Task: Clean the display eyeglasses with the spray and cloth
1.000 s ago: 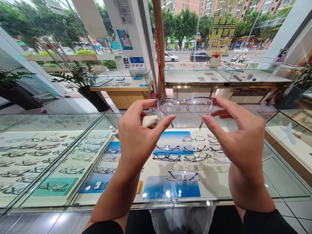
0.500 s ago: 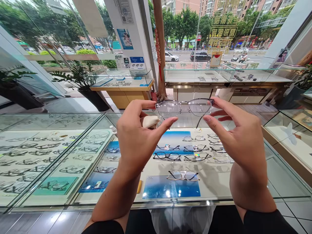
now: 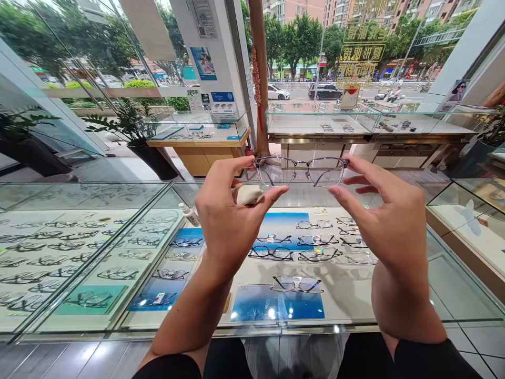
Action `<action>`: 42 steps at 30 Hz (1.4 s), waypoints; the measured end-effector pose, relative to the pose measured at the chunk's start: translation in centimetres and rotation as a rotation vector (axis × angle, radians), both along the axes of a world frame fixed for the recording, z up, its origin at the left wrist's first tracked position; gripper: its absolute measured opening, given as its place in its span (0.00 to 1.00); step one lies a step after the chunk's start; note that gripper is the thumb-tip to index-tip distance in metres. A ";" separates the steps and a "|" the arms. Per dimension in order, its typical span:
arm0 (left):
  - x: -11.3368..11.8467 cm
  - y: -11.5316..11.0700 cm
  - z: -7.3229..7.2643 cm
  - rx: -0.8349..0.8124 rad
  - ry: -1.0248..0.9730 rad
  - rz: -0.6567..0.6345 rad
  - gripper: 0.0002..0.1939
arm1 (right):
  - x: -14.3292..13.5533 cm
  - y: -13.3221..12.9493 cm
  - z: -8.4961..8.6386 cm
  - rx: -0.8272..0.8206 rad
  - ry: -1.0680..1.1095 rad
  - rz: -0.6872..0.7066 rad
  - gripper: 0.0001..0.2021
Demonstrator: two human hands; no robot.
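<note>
A pair of eyeglasses (image 3: pixel 302 163) with a dark upper rim and clear lenses is held up above the glass counter. My left hand (image 3: pixel 232 210) grips its left end between fingers and thumb, and a pale cloth (image 3: pixel 248 195) is tucked in the same palm. At the opposite end, my right hand (image 3: pixel 384 210) holds the frame by its corner, index finger at the hinge and thumb below. Both temples show behind the lenses, partly folded inward.
Beneath my hands, a glass display case (image 3: pixel 347 300) holds rows of eyeglasses and blue display cards (image 3: pixel 276 305). A white spray bottle (image 3: pixel 190 215) stands left of my left hand. Further cases (image 3: pixel 315 126), a potted plant (image 3: pixel 152 158) and a tree trunk (image 3: pixel 259 79) stand beyond.
The eyeglasses have tipped, so the lenses look rounder and the temples show through them. My left hand has shifted slightly right, uncovering more of the spray bottle.
</note>
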State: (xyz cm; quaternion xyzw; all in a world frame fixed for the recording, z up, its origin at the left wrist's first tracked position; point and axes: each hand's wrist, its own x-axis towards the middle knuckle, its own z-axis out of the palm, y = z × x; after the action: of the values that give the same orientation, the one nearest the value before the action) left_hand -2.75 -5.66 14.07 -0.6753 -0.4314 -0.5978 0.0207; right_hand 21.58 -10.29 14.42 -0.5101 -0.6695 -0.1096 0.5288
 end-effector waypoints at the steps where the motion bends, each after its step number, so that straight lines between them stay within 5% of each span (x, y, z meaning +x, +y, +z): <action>1: 0.1 0.2 -0.2 0.011 -0.006 0.007 0.30 | -0.2 0.0 -0.1 0.018 -0.002 -0.005 0.24; 12: 0.8 1.3 -0.6 0.027 -0.073 -0.045 0.34 | -1.5 0.0 -0.9 0.148 -0.049 -0.075 0.29; 20: 1.1 1.4 -0.6 0.083 -0.117 -0.097 0.31 | -1.8 0.6 -1.2 0.135 0.009 0.011 0.31; 32: 1.1 2.6 -2.3 0.394 -0.086 0.070 0.39 | -2.1 1.1 -1.6 0.181 0.374 0.190 0.18; 42: 0.6 2.5 -2.3 0.233 -0.123 -0.123 0.36 | -1.3 2.0 -0.6 0.105 0.650 0.330 0.13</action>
State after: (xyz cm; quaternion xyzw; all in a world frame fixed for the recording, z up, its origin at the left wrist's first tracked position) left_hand -2.15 -3.11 11.74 -0.6557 -0.3174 -0.6842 0.0360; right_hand 20.33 -8.27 13.87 -0.3759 -0.5334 0.1106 0.7497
